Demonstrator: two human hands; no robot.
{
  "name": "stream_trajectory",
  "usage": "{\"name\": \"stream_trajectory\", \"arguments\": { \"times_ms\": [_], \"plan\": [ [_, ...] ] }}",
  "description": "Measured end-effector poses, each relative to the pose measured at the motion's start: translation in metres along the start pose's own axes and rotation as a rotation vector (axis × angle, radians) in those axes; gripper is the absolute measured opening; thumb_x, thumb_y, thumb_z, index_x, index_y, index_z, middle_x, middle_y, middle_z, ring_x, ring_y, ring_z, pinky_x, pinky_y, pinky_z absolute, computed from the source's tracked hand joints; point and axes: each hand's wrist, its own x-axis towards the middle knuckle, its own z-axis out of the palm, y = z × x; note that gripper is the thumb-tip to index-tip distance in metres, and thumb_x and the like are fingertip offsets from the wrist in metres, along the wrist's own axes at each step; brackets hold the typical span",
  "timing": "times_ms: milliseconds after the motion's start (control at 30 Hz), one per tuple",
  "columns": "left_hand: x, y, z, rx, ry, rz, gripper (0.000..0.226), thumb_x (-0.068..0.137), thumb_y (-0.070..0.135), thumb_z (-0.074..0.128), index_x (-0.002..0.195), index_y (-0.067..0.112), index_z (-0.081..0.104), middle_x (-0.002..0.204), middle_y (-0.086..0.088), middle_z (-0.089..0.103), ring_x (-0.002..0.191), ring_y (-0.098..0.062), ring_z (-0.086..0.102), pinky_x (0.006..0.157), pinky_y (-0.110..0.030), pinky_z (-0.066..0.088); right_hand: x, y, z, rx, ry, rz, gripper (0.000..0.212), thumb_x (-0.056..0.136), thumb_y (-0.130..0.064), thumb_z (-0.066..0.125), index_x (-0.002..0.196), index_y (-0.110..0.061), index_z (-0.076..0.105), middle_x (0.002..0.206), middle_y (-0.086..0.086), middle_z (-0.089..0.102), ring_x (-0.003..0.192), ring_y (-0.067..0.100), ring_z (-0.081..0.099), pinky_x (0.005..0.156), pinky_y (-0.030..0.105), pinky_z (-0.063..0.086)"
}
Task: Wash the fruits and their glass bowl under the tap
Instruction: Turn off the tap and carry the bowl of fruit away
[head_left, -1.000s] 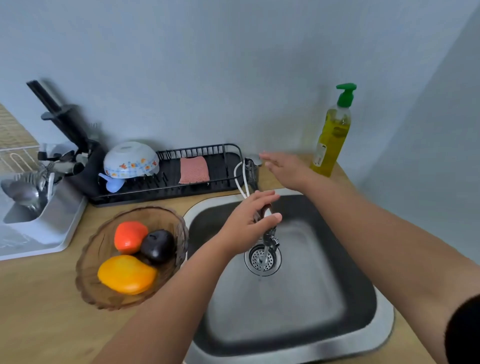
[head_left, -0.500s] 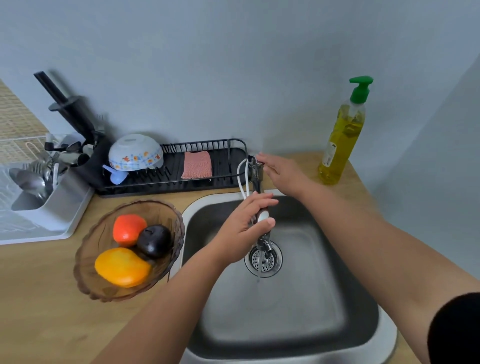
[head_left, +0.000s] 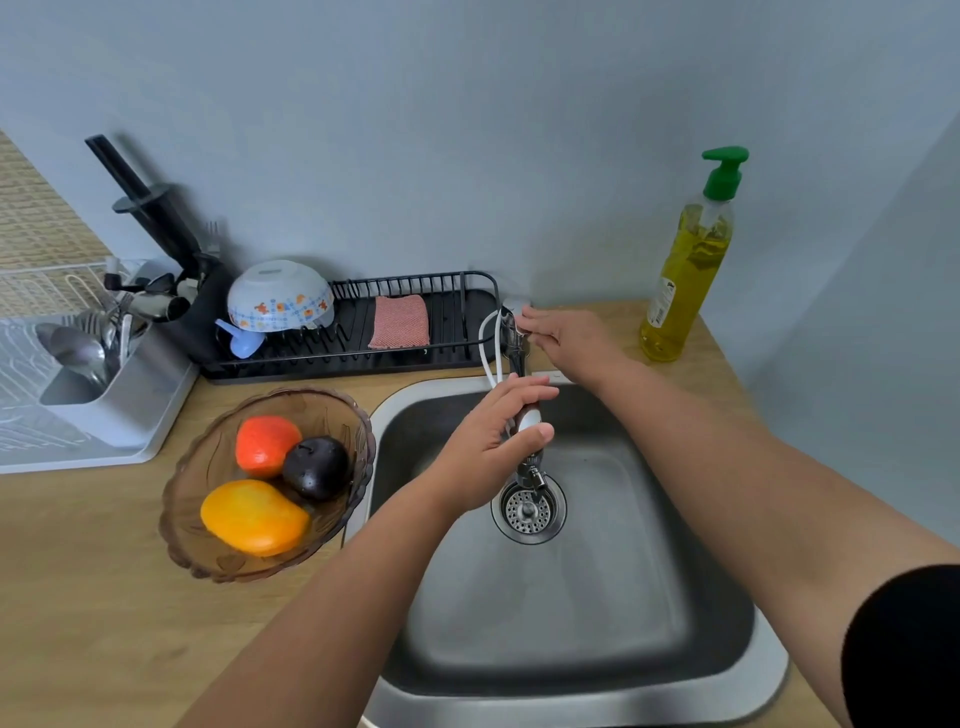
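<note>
Two hands over sink (head_left: 769, 670), left hand (head_left: 491, 441) gripping tap (head_left: 527, 415), right hand (head_left: 569, 340) fingers on its base

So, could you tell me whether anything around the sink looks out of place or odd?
Nothing stands out. The three fruits sit in the glass bowl on the counter, unspilled. The left hand grips the tap spout over the sink; the right hand touches the tap's base.

A home kitchen — a steel sink (head_left: 597, 649) set in a wooden counter (head_left: 93, 597). Nearby stand a dish rack (head_left: 415, 358), cutlery drainer (head_left: 104, 395) and soap bottle (head_left: 685, 275) — ordinary household washing-up gear.
</note>
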Motion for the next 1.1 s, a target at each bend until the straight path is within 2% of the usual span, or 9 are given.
{"name": "stream_trajectory", "arguments": {
  "times_ms": [167, 333, 467, 567, 700, 767, 867, 933, 1100],
  "plan": [
    [-0.001, 0.000, 0.001, -0.005, 0.005, -0.002, 0.056, 0.088, 0.053, 0.046, 0.137, 0.029, 0.054, 0.149, 0.018, 0.044, 0.147, -0.006, 0.027, 0.120, -0.038, 0.026, 0.003, -0.013, -0.005, -0.178, -0.052, -0.024, 0.036, 0.101, -0.027, 0.044, 0.135, -0.030, 0.055, 0.147, -0.008, 0.046, 0.132, 0.023, 0.048, 0.108, 0.040, 0.038],
    [-0.001, 0.003, -0.001, 0.007, -0.004, 0.006, 0.055, 0.089, 0.051, 0.046, 0.138, 0.028, 0.054, 0.148, 0.019, 0.044, 0.145, -0.004, 0.029, 0.116, -0.029, 0.026, -0.004, -0.018, -0.008, -0.201, -0.017, -0.031, 0.032, 0.100, -0.027, 0.046, 0.129, -0.030, 0.061, 0.136, -0.005, 0.060, 0.122, 0.026, 0.057, 0.099, 0.043, 0.045],
    [-0.005, 0.008, -0.009, 0.059, 0.003, 0.012, 0.038, 0.097, 0.036, 0.049, 0.133, 0.028, 0.061, 0.143, 0.019, 0.049, 0.134, 0.003, 0.041, 0.111, -0.024, 0.032, -0.004, -0.026, -0.016, -0.235, -0.081, 0.019, 0.037, 0.101, -0.027, 0.043, 0.135, -0.037, 0.053, 0.144, -0.012, 0.051, 0.127, 0.022, 0.050, 0.105, 0.035, 0.040],
    [-0.022, 0.006, -0.027, 0.039, 0.107, 0.070, 0.031, 0.096, 0.034, 0.050, 0.117, 0.026, 0.071, 0.131, 0.015, 0.062, 0.131, 0.000, 0.049, 0.114, -0.027, 0.034, -0.013, -0.051, -0.026, 0.039, -0.078, 0.078, 0.037, 0.098, -0.020, 0.048, 0.130, -0.036, 0.058, 0.122, -0.011, 0.062, 0.094, 0.013, 0.063, 0.080, 0.020, 0.045],
    [-0.062, -0.012, -0.075, 0.053, 0.301, 0.012, 0.021, 0.095, 0.022, 0.059, 0.110, 0.028, 0.073, 0.124, 0.016, 0.064, 0.123, 0.002, 0.054, 0.104, -0.019, 0.039, -0.031, -0.110, -0.034, 0.213, -0.121, 0.004, 0.031, 0.094, -0.024, 0.052, 0.118, -0.038, 0.066, 0.097, -0.006, 0.071, 0.086, 0.014, 0.064, 0.066, 0.018, 0.043],
    [-0.086, -0.025, -0.103, 0.064, 0.404, -0.058, 0.024, 0.096, 0.015, 0.060, 0.106, 0.033, 0.071, 0.121, 0.016, 0.064, 0.116, 0.003, 0.056, 0.097, -0.015, 0.041, -0.042, -0.141, -0.030, 0.214, -0.148, -0.022, 0.031, 0.094, -0.024, 0.052, 0.119, -0.034, 0.066, 0.089, -0.009, 0.066, 0.084, 0.014, 0.060, 0.071, 0.021, 0.042],
    [-0.119, -0.057, -0.144, 0.199, 0.510, -0.212, 0.020, 0.093, 0.022, 0.061, 0.107, 0.034, 0.069, 0.119, 0.012, 0.064, 0.115, -0.005, 0.056, 0.100, -0.026, 0.043, -0.059, -0.180, -0.014, 0.178, -0.191, -0.022, 0.034, 0.096, -0.022, 0.047, 0.126, -0.021, 0.064, 0.118, 0.000, 0.067, 0.112, 0.021, 0.057, 0.092, 0.026, 0.039],
    [-0.140, -0.076, -0.168, 0.246, 0.589, -0.327, 0.021, 0.091, 0.026, 0.060, 0.109, 0.029, 0.070, 0.118, 0.009, 0.062, 0.115, -0.013, 0.056, 0.096, -0.033, 0.044, -0.066, -0.197, 0.006, 0.135, -0.221, -0.008, 0.036, 0.096, -0.020, 0.046, 0.128, -0.014, 0.061, 0.128, 0.007, 0.062, 0.119, 0.028, 0.054, 0.099, 0.031, 0.041],
    [-0.181, -0.114, -0.192, 0.304, 0.768, -0.561, 0.022, 0.095, 0.022, 0.057, 0.114, 0.020, 0.067, 0.123, -0.006, 0.054, 0.097, -0.018, 0.054, 0.082, -0.030, 0.041, -0.065, -0.198, 0.077, 0.288, -0.244, 0.231, 0.048, 0.094, -0.028, 0.054, 0.139, -0.014, 0.046, 0.138, 0.011, 0.052, 0.125, 0.029, 0.050, 0.099, 0.036, 0.041]
  ]
}}
